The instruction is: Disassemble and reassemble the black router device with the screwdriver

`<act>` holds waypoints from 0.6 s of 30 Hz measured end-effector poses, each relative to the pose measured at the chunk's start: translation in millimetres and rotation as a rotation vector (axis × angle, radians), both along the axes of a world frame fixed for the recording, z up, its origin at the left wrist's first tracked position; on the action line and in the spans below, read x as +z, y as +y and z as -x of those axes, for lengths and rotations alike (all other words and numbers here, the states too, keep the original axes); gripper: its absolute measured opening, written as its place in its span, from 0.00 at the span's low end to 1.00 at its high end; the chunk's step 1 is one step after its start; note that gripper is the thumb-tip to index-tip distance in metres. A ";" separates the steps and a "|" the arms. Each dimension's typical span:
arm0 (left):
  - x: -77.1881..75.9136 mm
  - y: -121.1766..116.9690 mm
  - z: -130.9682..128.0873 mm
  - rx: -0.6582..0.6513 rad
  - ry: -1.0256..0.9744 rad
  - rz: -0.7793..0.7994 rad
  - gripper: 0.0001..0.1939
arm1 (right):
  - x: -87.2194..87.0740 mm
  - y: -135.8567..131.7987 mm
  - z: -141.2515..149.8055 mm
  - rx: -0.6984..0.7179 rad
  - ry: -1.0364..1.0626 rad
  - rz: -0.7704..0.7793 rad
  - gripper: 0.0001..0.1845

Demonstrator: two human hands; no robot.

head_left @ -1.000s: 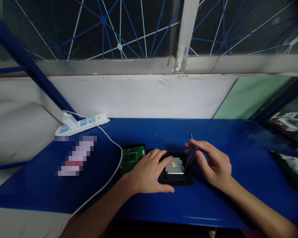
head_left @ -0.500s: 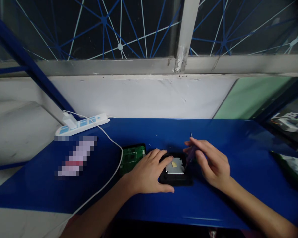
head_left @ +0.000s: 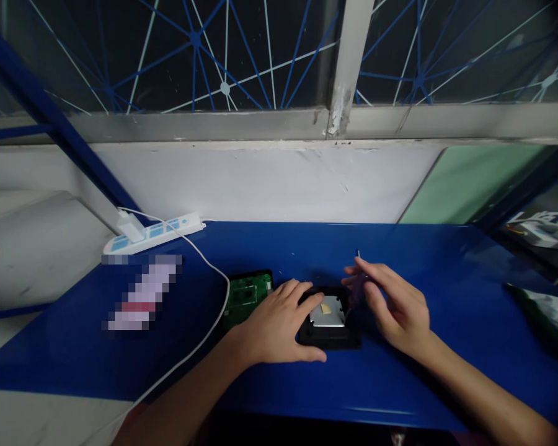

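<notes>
A black plastic housing (head_left: pixel 332 342) lies on the blue table, with a silver metal plate (head_left: pixel 328 318) set in it and a small yellowish pad (head_left: pixel 325 308) on the plate. My left hand (head_left: pixel 279 325) rests over the housing's left side, fingers spread, the index fingertip on the plate's corner and the thumb along the front edge. Closed around a slim screwdriver (head_left: pixel 359 289) with a dark purplish handle is my right hand (head_left: pixel 397 303). The screwdriver leans, its lower end at the plate's right edge; whether it sits in a screw cannot be made out.
Left of my left hand lies a green circuit board (head_left: pixel 247 294) in a black shell. A white cable (head_left: pixel 204 260) runs past it from a power strip (head_left: pixel 155 232) at the back left. A pixelated pinkish item (head_left: pixel 146 291) lies further left. A bag (head_left: pixel 546 316) sits at the right edge.
My right hand has shifted very slightly to the left, and its fingers have moved a little around the screwdriver. My left hand and the housing stay put.
</notes>
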State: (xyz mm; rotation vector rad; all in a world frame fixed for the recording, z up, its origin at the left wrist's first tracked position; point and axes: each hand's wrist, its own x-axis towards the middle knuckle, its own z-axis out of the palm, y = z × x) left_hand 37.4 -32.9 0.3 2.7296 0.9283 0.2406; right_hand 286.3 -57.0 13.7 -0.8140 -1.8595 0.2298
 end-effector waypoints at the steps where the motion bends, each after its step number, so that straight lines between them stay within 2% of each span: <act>1: -0.2 0.0 0.1 0.001 0.002 -0.003 0.50 | -0.3 0.6 0.5 -0.009 0.009 -0.005 0.32; 4: -1.5 0.1 0.3 -0.005 0.000 -0.008 0.50 | -2.2 2.8 0.4 -0.018 0.029 -0.044 0.31; 12: -2.0 0.2 0.1 -0.002 -0.007 -0.003 0.50 | -4.1 3.6 -4.5 -0.002 -0.014 -0.097 0.18; 18: -1.5 -0.2 -0.3 -0.002 -0.017 -0.007 0.50 | -2.1 2.4 -2.0 0.017 -0.011 -0.079 0.19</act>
